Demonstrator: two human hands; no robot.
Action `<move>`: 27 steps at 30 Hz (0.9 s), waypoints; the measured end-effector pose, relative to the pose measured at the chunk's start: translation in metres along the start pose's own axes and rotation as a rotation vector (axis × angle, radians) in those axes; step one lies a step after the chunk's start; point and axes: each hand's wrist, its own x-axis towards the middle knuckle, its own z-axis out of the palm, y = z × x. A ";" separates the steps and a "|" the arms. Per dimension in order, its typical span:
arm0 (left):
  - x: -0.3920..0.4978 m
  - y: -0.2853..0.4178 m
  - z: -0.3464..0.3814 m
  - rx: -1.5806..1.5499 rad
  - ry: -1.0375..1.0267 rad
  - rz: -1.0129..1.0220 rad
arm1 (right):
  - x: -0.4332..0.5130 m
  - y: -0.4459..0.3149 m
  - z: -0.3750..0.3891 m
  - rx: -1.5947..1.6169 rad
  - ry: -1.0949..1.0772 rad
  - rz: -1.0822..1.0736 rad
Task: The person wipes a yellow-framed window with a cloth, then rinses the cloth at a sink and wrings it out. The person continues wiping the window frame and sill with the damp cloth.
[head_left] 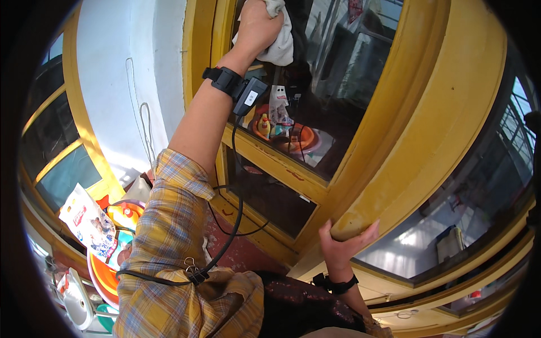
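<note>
My left hand (258, 27) is raised at the top and holds a bunched white cloth (281, 46) against or just before the dark glass pane (338, 80) of a yellow wooden door (279, 164). Lower right, my right hand (344, 245) grips the edge of a thick yellow wooden frame member (405, 169), with thumb and fingers on either side of it. A black strap with a small device (249, 96) sits on my left wrist, and another black strap (336, 284) on my right. The tip of the left hand is cut off by the picture's top edge.
A black cable (241, 203) loops from the left wrist device to a clip on my plaid shirt. At left stand an orange basin (103, 274) with a printed bag (91, 224) and yellow bottle (124, 214), and a white sink (78, 302). Another glass pane (422, 236) is at right.
</note>
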 end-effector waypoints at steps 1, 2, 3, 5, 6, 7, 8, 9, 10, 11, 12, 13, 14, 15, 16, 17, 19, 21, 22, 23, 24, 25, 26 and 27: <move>-0.009 -0.021 -0.008 -0.039 0.001 -0.099 | -0.001 0.000 0.000 0.002 -0.006 0.008; -0.018 -0.039 -0.014 -0.072 -0.015 -0.227 | -0.001 0.000 0.000 0.002 0.006 0.018; -0.029 -0.052 -0.019 0.001 0.007 -0.150 | -0.002 0.000 0.001 0.004 0.018 0.027; -0.051 -0.066 -0.026 0.158 0.016 -0.055 | -0.002 0.000 0.002 -0.001 0.030 0.039; -0.060 -0.066 -0.024 0.136 0.030 -0.060 | -0.003 0.000 0.003 -0.008 0.031 0.042; -0.067 -0.063 -0.024 0.153 0.044 -0.131 | -0.003 0.001 0.002 -0.006 0.035 0.045; -0.073 -0.057 -0.023 0.161 0.032 -0.226 | -0.003 0.001 0.002 -0.012 0.027 0.039; -0.078 -0.049 -0.022 0.148 0.050 -0.227 | -0.003 0.001 0.002 -0.011 0.027 0.033; -0.084 -0.039 -0.021 0.131 0.050 -0.254 | -0.002 0.002 0.002 0.001 0.031 0.034; -0.085 -0.029 -0.018 0.108 0.061 -0.256 | -0.002 0.002 0.002 -0.024 0.030 0.025; -0.084 -0.017 -0.016 0.124 0.042 -0.195 | -0.002 0.002 0.001 -0.037 0.029 0.021; -0.087 -0.003 -0.011 0.090 0.030 -0.178 | -0.002 0.001 0.001 -0.042 0.032 0.015; -0.092 0.016 -0.005 0.041 0.024 -0.144 | -0.001 0.001 0.001 -0.050 0.025 0.024; -0.096 0.036 0.001 0.005 -0.010 -0.162 | -0.001 0.001 0.000 -0.050 0.021 0.028; -0.100 0.058 0.008 -0.055 -0.007 -0.122 | -0.001 0.000 0.000 -0.043 0.027 0.026; -0.103 0.080 0.014 -0.043 -0.039 -0.114 | 0.000 0.000 0.000 -0.044 0.017 0.035; -0.109 0.121 0.023 -0.075 -0.084 -0.043 | 0.000 -0.001 0.000 -0.035 0.016 0.046; -0.120 0.154 0.030 -0.111 -0.171 0.018 | 0.001 -0.001 0.000 -0.036 0.008 0.048; -0.129 0.169 0.032 -0.109 -0.210 0.065 | 0.001 -0.001 -0.001 -0.036 0.005 0.048; -0.136 0.180 0.033 -0.069 -0.229 0.121 | 0.001 -0.001 -0.001 -0.035 0.005 0.042; -0.136 0.179 0.032 -0.102 -0.237 0.087 | 0.001 0.000 -0.001 -0.034 0.007 0.035; -0.139 0.179 0.032 -0.150 -0.271 0.064 | 0.002 0.000 0.000 -0.024 0.018 0.024; -0.140 0.175 0.032 -0.189 -0.292 0.019 | 0.002 0.000 0.000 -0.038 0.012 0.030; -0.141 0.170 0.030 -0.172 -0.282 0.078 | 0.002 0.000 0.000 -0.042 0.015 0.030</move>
